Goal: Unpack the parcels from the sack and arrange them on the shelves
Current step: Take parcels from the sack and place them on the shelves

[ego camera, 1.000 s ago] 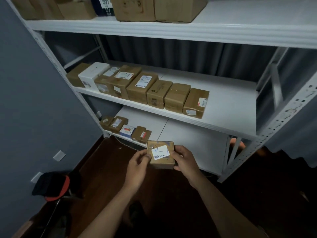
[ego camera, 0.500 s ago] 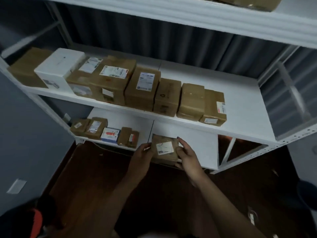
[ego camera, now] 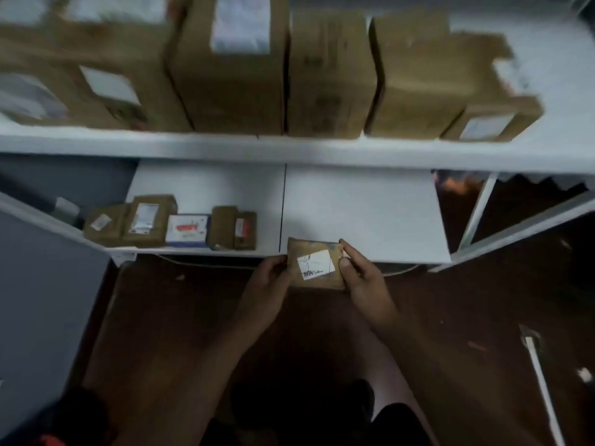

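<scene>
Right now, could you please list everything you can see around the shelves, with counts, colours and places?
Held parcel: one, brown with a white label, at the front edge of the lower shelf.
Small parcels: four in a row, three brown, one white and blue, left end of the lower shelf.
Large boxes: a blurred brown row, count unclear, on the middle shelf.
Floor: dark brown, below the shelves.
White stick-like thing: one, on the floor at right; too blurred to name.
Left hand: grips the held parcel's left edge.
Right hand: grips its right edge.
</scene>
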